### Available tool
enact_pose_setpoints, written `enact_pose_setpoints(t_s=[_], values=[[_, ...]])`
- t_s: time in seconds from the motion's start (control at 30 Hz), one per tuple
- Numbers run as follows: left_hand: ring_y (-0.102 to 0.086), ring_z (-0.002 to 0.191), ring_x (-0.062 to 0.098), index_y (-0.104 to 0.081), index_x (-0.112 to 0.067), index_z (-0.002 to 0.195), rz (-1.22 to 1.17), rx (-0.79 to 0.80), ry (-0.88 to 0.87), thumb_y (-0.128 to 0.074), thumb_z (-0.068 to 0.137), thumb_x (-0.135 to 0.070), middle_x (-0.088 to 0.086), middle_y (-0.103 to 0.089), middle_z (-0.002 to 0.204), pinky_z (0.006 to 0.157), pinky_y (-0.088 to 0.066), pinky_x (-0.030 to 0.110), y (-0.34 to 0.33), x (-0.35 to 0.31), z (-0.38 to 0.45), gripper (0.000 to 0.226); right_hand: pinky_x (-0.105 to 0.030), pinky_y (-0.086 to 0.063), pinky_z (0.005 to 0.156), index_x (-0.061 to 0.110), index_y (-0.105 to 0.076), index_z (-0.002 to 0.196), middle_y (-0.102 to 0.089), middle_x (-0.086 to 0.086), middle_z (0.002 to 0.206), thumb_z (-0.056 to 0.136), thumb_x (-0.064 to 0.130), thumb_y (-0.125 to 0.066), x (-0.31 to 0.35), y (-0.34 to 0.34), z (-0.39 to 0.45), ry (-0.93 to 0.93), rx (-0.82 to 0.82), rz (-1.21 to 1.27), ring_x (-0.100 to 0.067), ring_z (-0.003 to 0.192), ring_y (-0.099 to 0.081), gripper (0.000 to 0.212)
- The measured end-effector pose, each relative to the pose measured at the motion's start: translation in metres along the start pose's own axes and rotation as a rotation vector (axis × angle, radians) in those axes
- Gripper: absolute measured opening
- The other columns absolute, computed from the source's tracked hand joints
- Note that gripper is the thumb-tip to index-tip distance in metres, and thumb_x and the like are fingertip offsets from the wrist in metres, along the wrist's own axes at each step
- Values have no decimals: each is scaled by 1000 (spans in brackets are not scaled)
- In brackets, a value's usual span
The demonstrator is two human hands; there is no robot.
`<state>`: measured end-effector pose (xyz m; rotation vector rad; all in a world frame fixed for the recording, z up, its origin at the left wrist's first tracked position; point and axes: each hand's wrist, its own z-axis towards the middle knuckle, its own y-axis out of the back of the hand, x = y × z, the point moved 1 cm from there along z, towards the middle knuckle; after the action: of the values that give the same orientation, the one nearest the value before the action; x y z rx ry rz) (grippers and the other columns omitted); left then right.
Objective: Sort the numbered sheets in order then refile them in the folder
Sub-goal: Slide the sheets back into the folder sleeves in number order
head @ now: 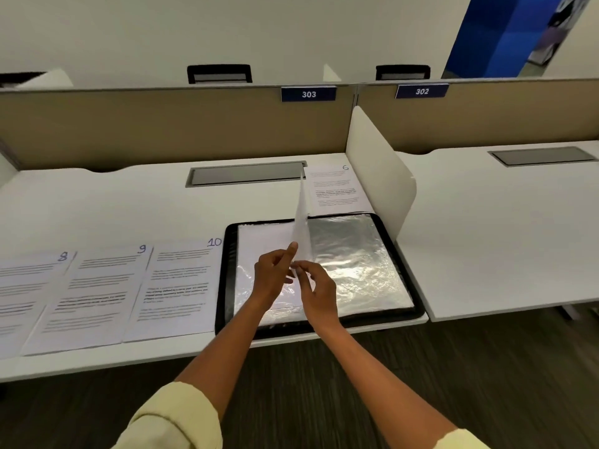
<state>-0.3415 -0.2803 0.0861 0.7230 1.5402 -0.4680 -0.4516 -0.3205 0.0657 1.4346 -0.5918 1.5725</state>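
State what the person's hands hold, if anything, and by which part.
Both hands, left hand and right hand, pinch the near bottom edge of one upright plastic sleeve of the open folder.

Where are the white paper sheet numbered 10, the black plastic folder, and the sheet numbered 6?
White paper sheet numbered 10 (176, 286): head view, middle of the page.
Black plastic folder (223, 273): head view, left border.
White paper sheet numbered 6 (335, 191): head view, printed middle.

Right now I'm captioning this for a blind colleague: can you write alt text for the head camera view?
Both hands, left hand and right hand, pinch a plastic sleeve held upright over an open black display folder on a white desk. Sheets numbered 8, 9 and 10 lie left of it; sheet 6 lies behind it.
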Motion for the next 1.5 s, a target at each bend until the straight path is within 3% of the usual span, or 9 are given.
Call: enact_pose_setpoints(t_s=[0.13, 0.4, 0.57, 0.67, 0.77, 0.93, 1.03, 1.13, 1.5], values=[[-71, 69, 23, -72, -7, 81, 41, -25, 9, -67, 86, -48, 9, -71, 70, 61, -60, 34, 35, 12, 0, 41, -10, -45, 88, 15, -70, 110, -70, 4, 107, 101, 14, -56, -1, -30, -12, 21, 62, -57, 1, 98, -62, 18], [-71, 71, 22, -52, 1, 131, 194, -22, 236, -70, 90, -15, 19, -71, 96, 59, -58, 29, 91, 59, 2, 48, -21, -50, 96, 19, -68, 118, -65, 11, 113, 101, 23, -56, -21, -66, -29, -36, 222, -169, 4, 103, -59, 21], [-69, 88, 28, -61, -4, 120, 276, -60, 337, -80, 78, -7, 17, -65, 114, 73, -61, 44, 114, 92, 2, 46, -21, -38, 103, 20, -58, 132, -58, 2, 133, 103, 32, -51, -44, -53, -33, -147, 235, -364, -12, 124, -53, 32], [-70, 79, 31, -62, -6, 110, 234, -43, 392, -80, 76, 0, 20, -67, 105, 67, -62, 44, 122, 102, -1, 40, -23, -32, 108, 19, -50, 141, -49, -1, 144, 104, 38, -46, -59, -42, -37, -238, 299, -460, -15, 133, -45, 42], [-69, 71, 27, -59, -8, 111, 327, -40, 364, -80, 78, -5, 13, -66, 96, 60, -60, 37, 123, 106, -4, 39, -32, -27, 116, 18, -45, 147, -41, -5, 153, 104, 44, -41, -68, -37, -42, -266, 417, -575, -19, 142, -35, 50], [-65, 91, 30, -47, -17, 112, 584, 32, 304, -77, 80, -22, 11, -63, 111, 79, -57, 42, 124, 119, -4, 44, -39, -28, 117, 17, -49, 145, -37, -5, 156, 105, 47, -38, -72, -38, -43, -268, 487, -729, -23, 145, -31, 51], [-60, 106, 30, -45, -12, 128, 700, 12, 266, -69, 85, -42, 11, -58, 121, 84, -50, 37, 122, 120, 0, 58, -35, -36, 108, 17, -57, 135, -53, -4, 140, 104, 46, -41, -72, -37, -40, -237, 450, -704, -24, 135, -44, 45], [-58, 110, 32, -43, -10, 135, 774, -79, 160, -58, 88, -55, 14, -58, 123, 84, -51, 39, 117, 118, 6, 67, -32, -33, 113, 22, -49, 143, -50, 0, 145, 103, 47, -42, -71, -33, -39, -228, 406, -642, -18, 136, -43, 48], [-42, 128, 32, -54, -15, 132, 862, -118, -160, -58, 88, -56, 14, -47, 139, 105, -38, 47, 59, 101, 41, 61, -33, -29, 117, 26, -47, 143, -47, 5, 147, 103, 42, -46, -73, -1, -9, -147, 168, -531, -13, 137, -37, 43]])
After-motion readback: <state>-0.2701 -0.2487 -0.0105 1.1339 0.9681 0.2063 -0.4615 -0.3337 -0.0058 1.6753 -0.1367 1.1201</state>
